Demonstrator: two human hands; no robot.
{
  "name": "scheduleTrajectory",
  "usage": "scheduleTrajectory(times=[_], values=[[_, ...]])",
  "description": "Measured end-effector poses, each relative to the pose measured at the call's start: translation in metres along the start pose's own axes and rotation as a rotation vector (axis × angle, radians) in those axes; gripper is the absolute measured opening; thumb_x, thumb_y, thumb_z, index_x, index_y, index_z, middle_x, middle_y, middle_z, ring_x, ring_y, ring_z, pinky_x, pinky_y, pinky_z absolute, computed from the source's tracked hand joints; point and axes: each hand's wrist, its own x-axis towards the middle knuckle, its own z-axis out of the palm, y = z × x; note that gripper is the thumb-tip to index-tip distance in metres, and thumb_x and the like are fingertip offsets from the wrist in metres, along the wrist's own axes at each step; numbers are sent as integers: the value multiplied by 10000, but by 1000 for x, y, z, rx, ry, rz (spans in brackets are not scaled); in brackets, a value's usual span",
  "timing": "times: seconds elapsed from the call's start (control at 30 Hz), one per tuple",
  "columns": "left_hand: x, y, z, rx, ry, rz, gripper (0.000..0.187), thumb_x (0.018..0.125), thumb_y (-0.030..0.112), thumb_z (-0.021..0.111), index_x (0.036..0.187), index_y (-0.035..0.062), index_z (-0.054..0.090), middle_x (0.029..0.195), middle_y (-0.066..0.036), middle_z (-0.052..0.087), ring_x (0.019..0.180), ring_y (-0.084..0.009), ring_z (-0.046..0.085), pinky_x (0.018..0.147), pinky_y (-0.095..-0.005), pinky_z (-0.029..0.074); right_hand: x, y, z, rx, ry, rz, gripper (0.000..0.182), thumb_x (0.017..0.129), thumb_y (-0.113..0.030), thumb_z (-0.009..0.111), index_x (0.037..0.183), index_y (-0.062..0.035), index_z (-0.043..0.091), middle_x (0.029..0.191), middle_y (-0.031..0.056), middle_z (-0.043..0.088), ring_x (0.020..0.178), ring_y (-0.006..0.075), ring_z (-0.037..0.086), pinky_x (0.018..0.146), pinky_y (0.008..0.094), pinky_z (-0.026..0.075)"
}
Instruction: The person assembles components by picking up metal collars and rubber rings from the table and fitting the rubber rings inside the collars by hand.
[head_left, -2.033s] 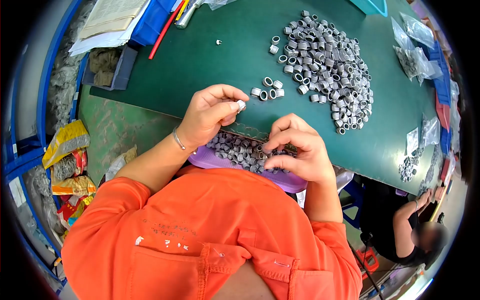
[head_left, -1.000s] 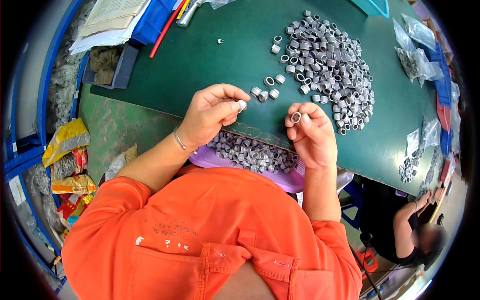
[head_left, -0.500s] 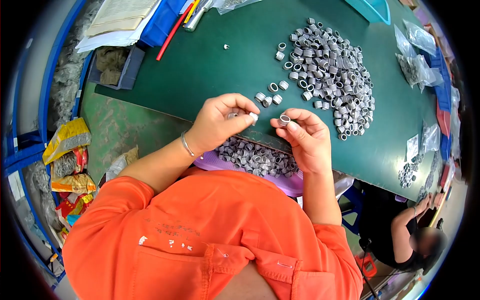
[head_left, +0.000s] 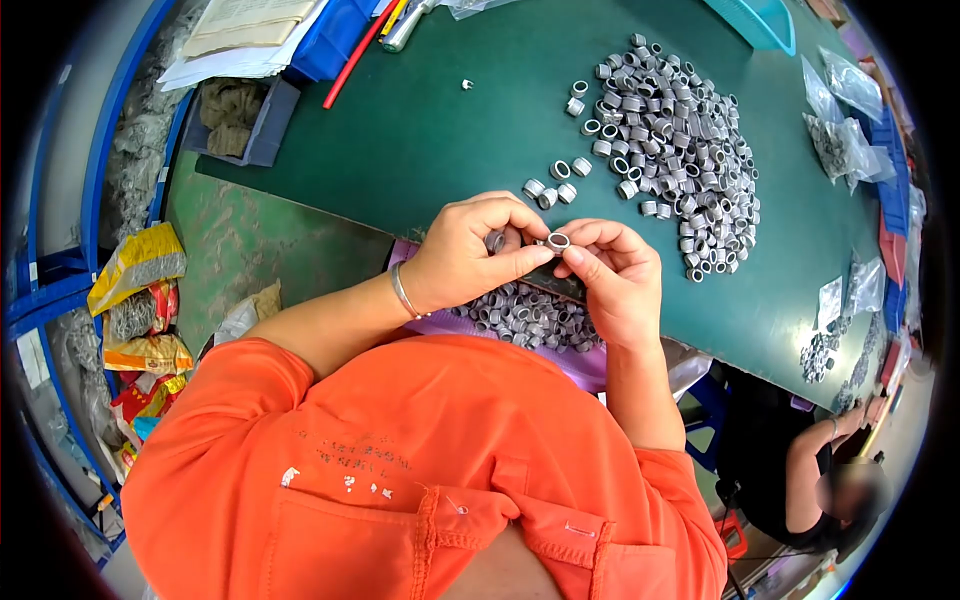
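My right hand [head_left: 615, 270] pinches a short grey metal ring [head_left: 558, 241] between thumb and fingers, its round opening facing up. From the other side my left hand [head_left: 470, 250] is closed, thumb and forefinger tips meeting at that ring's left edge. A second metal ring [head_left: 494, 241] shows inside the curled fingers of my left hand. Whatever small piece lies between the left fingertips is mostly hidden. Just below the hands, many similar rings [head_left: 530, 318] fill a purple container [head_left: 590, 368] at my lap. Several loose rings [head_left: 547, 198] lie on the green table [head_left: 420, 130] beyond.
A large heap of rings [head_left: 680, 150] covers the table's right half. A small white piece [head_left: 467, 85], a red pencil [head_left: 355, 55] and a grey bin [head_left: 265, 130] with cloth are at the left. Plastic bags [head_left: 845, 145] line the far right. Another person's arm [head_left: 805, 470] is at lower right.
My left hand has moved right, bringing its fingertips and the small whitish piece they pinched to the ring in my right hand. The view has shifted slightly.
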Motion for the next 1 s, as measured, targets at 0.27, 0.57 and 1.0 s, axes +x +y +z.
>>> scheduleTrajectory(times=[0.27, 0.57, 1.0], values=[[-1, -3, -1, 33, 7, 9, 119, 757, 22, 691, 846, 17, 612, 808, -16, 587, 627, -49, 488, 548, -192, 393, -3, 2, 3, -162, -22, -108, 88, 820, 62, 595, 906, 50, 593, 921, 85, 605, 799, 122, 582, 678, 220, 490], [-1, -2, 2, 67, 62, -2, 123, 747, 17, 694, 822, 19, 598, 761, 5, 548, 595, -32, 450, 530, -185, 375, 27, 3, 3, -1275, 59, -691, 221, 702, 18, 655, 913, -33, 618, 945, 96, 561, 805, 279, 524, 699, 353, 444], [0, -2, 2, 82, 45, 14, 127, 735, 1, 693, 806, 20, 590, 759, -14, 558, 556, -38, 453, 511, -191, 371, 4, -11, -3, -204, 158, 13, 164, 841, 51, 567, 1002, 50, 598, 921, 115, 645, 741, 116, 615, 631, 203, 496]])
